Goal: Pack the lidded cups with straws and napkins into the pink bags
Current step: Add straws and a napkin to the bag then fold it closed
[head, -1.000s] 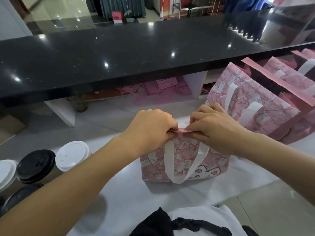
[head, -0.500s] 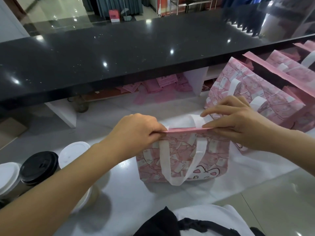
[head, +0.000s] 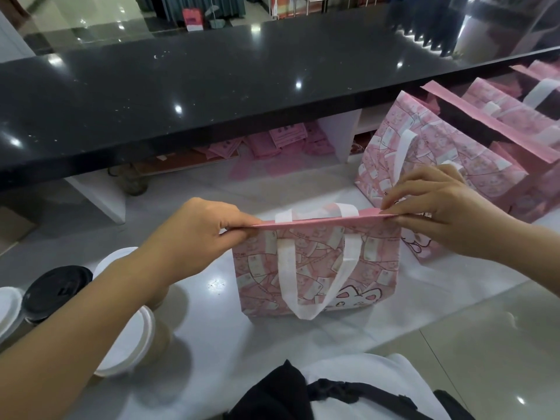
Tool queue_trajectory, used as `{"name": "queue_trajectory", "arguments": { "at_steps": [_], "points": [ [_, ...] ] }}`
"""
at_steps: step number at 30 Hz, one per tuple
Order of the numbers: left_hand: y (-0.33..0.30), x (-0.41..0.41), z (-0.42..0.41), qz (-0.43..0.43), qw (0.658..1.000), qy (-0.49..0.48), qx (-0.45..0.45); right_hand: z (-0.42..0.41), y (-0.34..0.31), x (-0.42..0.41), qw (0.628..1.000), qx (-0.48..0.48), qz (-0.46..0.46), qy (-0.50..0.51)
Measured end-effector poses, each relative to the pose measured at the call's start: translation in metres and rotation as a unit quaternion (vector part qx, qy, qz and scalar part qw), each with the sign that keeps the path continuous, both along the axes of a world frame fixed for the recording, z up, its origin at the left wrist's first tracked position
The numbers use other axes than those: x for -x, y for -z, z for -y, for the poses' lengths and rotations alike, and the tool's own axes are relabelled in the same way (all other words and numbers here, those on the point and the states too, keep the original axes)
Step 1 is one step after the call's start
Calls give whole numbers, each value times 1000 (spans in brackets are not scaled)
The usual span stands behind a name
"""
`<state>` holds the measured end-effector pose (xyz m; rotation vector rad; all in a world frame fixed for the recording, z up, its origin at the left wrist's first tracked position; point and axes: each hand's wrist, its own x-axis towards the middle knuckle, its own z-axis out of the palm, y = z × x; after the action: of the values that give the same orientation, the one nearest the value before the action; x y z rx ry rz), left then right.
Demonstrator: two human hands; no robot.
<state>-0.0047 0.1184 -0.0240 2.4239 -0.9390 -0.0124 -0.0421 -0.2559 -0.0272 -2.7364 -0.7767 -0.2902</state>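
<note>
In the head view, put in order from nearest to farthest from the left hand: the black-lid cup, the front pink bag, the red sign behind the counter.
From the left hand:
1. Front pink bag, pinched at its top edge.
2. Black-lid cup, lower left.
3. Red sign, far back, beyond the black counter.

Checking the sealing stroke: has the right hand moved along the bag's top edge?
Yes. The right hand slid rightward from the white handle to the bag's corner.
</note>
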Motion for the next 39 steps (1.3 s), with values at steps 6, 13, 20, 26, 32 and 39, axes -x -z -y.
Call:
{"name": "queue_trajectory", "arguments": {
  "at_steps": [6,13,20,26,32,39],
  "points": [
    [2,1,-13,-39,997,-27,62,7,-1,9,988,-85,-126,21],
    [9,11,-11,-2,983,-88,162,4,0,18,982,-149,-113,32],
    [-5,6,-10,-102,983,-91,126,1,3,21,960,-216,-140,107],
    [-19,10,28,-36,998,-24,35,-43,-15,22,987,-116,-80,72],
    [-15,4,48,-8,999,-29,23,-56,-15,7,988,-77,-87,101],
    [-11,4,11,-32,996,-61,49,-13,-10,20,972,-159,-108,138]
  ]
}}
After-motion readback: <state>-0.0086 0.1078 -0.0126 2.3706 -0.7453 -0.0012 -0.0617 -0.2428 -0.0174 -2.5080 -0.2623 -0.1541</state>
